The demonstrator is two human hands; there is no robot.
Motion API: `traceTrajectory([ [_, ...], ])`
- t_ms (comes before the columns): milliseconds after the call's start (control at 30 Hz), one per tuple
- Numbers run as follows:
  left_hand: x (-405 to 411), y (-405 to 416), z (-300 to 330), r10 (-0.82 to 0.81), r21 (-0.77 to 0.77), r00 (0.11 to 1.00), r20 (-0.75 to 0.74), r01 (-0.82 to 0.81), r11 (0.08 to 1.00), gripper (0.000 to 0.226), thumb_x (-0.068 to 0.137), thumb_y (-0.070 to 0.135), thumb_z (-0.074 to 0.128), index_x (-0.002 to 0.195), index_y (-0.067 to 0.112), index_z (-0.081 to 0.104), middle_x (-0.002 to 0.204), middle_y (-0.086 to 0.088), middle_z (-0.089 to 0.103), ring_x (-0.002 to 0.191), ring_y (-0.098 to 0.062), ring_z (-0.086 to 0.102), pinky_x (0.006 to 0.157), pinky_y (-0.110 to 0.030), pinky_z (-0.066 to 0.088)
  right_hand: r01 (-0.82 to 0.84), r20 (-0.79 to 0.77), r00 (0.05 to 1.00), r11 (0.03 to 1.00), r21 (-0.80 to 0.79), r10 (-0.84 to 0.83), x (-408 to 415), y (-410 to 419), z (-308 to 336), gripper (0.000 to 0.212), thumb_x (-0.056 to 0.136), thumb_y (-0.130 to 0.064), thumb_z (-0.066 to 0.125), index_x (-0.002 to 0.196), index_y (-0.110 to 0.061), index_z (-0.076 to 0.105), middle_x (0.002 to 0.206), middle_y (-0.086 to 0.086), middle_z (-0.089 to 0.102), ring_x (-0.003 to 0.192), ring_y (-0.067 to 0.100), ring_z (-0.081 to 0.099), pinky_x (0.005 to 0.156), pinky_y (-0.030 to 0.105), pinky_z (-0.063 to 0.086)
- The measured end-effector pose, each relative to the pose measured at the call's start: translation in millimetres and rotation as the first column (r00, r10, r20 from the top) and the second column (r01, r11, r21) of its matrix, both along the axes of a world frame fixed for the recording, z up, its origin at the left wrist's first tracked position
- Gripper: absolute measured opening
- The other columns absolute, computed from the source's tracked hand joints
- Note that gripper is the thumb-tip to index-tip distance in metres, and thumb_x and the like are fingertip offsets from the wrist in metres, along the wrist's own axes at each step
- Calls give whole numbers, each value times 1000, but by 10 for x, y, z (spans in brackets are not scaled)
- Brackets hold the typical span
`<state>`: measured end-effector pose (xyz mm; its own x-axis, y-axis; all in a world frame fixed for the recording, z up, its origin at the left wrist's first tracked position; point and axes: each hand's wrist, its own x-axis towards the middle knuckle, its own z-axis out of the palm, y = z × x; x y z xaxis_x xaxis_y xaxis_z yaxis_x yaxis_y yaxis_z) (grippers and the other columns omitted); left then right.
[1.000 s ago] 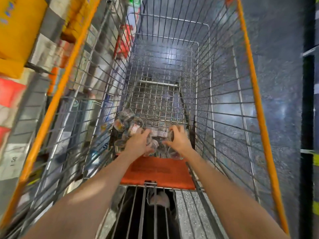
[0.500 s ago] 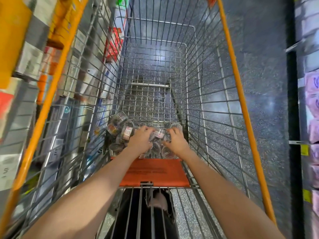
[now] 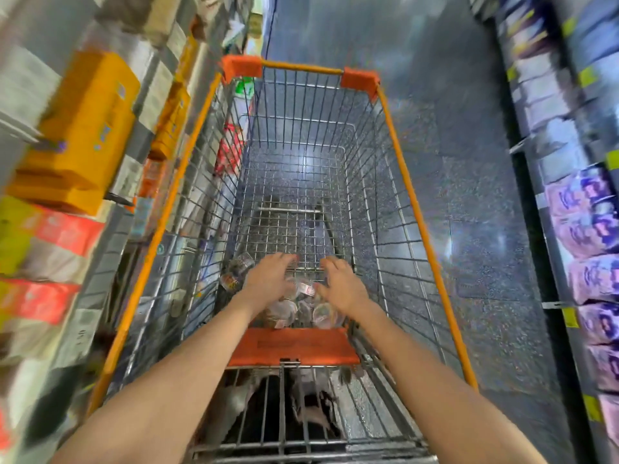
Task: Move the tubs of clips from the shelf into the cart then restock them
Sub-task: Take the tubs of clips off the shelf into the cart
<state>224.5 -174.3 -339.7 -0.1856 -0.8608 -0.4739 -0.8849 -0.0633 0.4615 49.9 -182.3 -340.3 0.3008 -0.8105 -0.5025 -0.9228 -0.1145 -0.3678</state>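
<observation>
Two bare forearms extend into view from the bottom edge. No sleeve covers either one up to the frame edge. The left hand (image 3: 268, 279) and right hand (image 3: 341, 284) are ungloved. No ring, watch or band can be made out on the wrists or fingers; fine detail is blurred.

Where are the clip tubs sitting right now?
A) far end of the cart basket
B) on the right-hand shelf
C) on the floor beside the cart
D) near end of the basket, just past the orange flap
D: the clear tubs lie piled on the cart floor just beyond the orange flap, under the left hand and right hand.
</observation>
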Motion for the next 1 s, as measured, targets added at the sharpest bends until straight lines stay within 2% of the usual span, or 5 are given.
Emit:
traceTrajectory([
  [167, 75, 25, 429, -15, -55, 999, 37, 18, 998, 59, 90, 29, 56, 144, 22, 32, 150, 2, 32, 137, -17, 30, 110, -38, 30, -75, 38, 996, 988, -132, 81, 85, -48, 447, 64, 93, -38, 53, 145, -10, 29, 152, 7, 27, 139, 21, 23, 114, 32, 20],
  [400, 336, 288, 1161, 121, -169, 990, 78, -107, 980, 58, 89, 31, 60, 141, 22, 38, 144, 2, 41, 131, -18, 38, 105, -36, 37, -257, 61, 959, 941, -219, 276, 254, -11, 1049, 63, 94, -42, 49, 146, -12, 29, 150, 5, 30, 138, 21, 26, 113, 36, 25],
  [600, 455, 827, 1782, 274, -253, 956, 107, -241, 937, 52, 92, 33, 54, 141, 24, 37, 143, 3, 41, 131, -16, 36, 102, -31, 35, -432, 15, 893, 865, -257, 451, 378, 219, 1556, 64, 94, -47, 46, 148, -18, 24, 155, -1, 21, 143, 16, 16, 117, 41, 16],
  [833, 541, 1491, 2594, 420, -352, 897, 139, -352, 867, 54, 90, 38, 56, 140, 29, 39, 143, -1, 42, 128, -21, 41, 99, -34, 38, -594, 5, 758, 695, -405, 652, 629, 634, 2293, 64, 95, -47, 46, 148, -18, 24, 156, -2, 18, 143, 14, 14, 117, 40, 13],
  [1000, 705, 2152, 3232, 557, -456, 816, 154, -441, 773, 56, 87, 38, 60, 138, 24, 42, 136, -7, 47, 127, -29, 42, 103, -38, 35, -677, 61, 603, 551, -488, 795, 968, 1046, 2996, 64, 93, -48, 48, 146, -20, 26, 155, -1, 21, 141, 16, 21, 114, 36, 22],
])
